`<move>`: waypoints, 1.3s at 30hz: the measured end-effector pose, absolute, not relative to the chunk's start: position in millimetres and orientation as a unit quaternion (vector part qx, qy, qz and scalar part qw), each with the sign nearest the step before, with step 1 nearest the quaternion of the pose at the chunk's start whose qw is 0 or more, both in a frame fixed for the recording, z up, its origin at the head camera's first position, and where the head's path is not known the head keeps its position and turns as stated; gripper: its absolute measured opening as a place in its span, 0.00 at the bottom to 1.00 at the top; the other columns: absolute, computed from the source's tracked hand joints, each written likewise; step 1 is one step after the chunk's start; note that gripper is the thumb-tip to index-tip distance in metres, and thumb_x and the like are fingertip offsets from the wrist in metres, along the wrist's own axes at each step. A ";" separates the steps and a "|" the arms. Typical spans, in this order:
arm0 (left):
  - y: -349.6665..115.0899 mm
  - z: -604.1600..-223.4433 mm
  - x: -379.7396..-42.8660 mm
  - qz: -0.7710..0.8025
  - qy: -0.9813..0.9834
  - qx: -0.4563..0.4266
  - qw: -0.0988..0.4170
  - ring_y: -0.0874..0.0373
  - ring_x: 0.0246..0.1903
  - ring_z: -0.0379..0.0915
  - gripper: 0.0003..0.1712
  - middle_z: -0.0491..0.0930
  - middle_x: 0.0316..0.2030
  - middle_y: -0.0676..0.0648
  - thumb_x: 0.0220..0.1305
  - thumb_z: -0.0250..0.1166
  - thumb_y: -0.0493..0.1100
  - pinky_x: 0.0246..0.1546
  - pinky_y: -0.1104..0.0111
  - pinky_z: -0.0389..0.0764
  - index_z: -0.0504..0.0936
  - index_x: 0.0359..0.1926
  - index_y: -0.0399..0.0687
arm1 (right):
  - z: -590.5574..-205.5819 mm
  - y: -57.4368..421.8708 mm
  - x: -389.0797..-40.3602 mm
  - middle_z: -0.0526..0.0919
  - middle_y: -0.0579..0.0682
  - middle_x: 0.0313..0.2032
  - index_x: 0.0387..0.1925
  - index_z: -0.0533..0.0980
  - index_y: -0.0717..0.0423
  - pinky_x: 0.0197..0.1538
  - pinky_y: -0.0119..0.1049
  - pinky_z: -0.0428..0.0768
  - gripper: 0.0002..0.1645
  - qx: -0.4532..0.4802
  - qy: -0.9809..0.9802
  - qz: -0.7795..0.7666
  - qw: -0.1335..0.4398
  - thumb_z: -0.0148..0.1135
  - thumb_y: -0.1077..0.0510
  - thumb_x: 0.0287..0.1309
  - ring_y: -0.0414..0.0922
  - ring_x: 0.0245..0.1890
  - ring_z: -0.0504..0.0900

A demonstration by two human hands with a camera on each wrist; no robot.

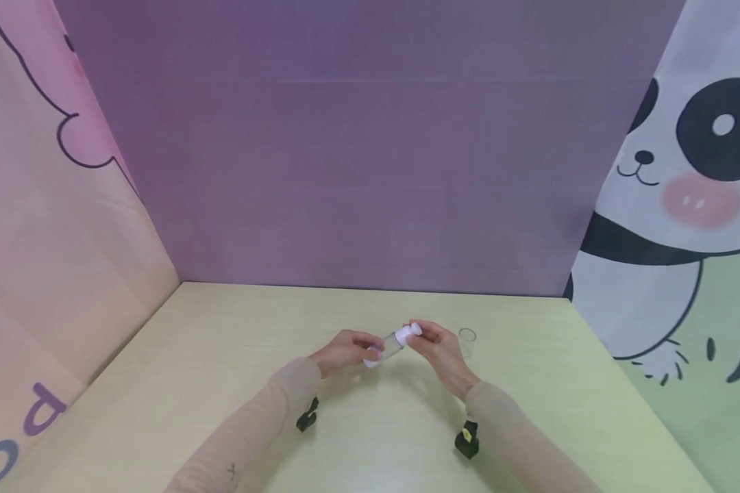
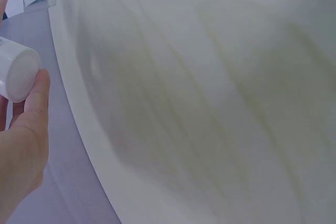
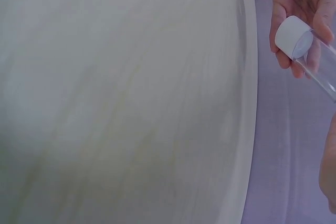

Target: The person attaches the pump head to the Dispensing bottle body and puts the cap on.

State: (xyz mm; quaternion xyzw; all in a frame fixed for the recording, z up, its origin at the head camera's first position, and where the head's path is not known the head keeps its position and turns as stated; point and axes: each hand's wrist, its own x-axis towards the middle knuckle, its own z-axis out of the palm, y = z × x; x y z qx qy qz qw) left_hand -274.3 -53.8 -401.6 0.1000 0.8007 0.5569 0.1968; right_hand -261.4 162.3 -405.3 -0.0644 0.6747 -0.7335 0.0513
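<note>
A clear cylindrical bottle (image 1: 392, 346) with white ends is tilted above the table, held between both hands. My left hand (image 1: 348, 350) grips its lower white end (image 3: 293, 38), thumb and fingers around it. The flat face of that end (image 2: 23, 74) shows in the left wrist view. Around the white top (image 1: 407, 333), at the upper right end, are the fingers of my right hand (image 1: 440, 349). Only part of the right hand (image 3: 328, 171) appears in the right wrist view, where the bottle's top is out of frame. The clear barrel (image 3: 324, 69) looks see-through.
A small clear round piece (image 1: 467, 335) with a dark rim is on the pale table (image 1: 234, 342), just beyond the right hand. A purple backdrop (image 1: 370, 171) rises along the back edge, with printed side panels left and right. Black wrist cameras (image 1: 466, 440) hang under both sleeves.
</note>
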 end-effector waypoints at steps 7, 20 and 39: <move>-55.3 -402.1 -274.2 0.556 0.801 0.101 0.198 0.55 0.47 0.72 0.22 0.75 0.53 0.44 0.56 0.66 0.44 0.49 0.62 0.75 0.77 0.52 0.45 | -406.1 160.5 -261.3 0.78 0.56 0.51 0.56 0.68 0.65 0.53 0.34 0.75 0.30 -0.063 0.684 -0.725 0.044 0.64 0.61 0.52 0.38 0.44 0.79; -57.3 -399.4 -276.1 0.546 0.808 0.108 0.195 0.55 0.46 0.71 0.21 0.76 0.52 0.46 0.56 0.65 0.45 0.50 0.60 0.74 0.77 0.52 0.46 | -400.8 154.0 -257.5 0.81 0.54 0.46 0.54 0.72 0.60 0.54 0.40 0.75 0.30 -0.021 0.712 -0.702 0.015 0.67 0.55 0.49 0.41 0.44 0.79; -56.0 -402.0 -275.2 0.557 0.803 0.109 0.183 0.56 0.44 0.73 0.21 0.77 0.50 0.45 0.55 0.66 0.41 0.46 0.65 0.76 0.78 0.51 0.43 | -401.4 146.0 -252.0 0.83 0.52 0.42 0.48 0.77 0.55 0.52 0.41 0.74 0.26 0.046 0.717 -0.695 -0.020 0.71 0.53 0.44 0.42 0.40 0.80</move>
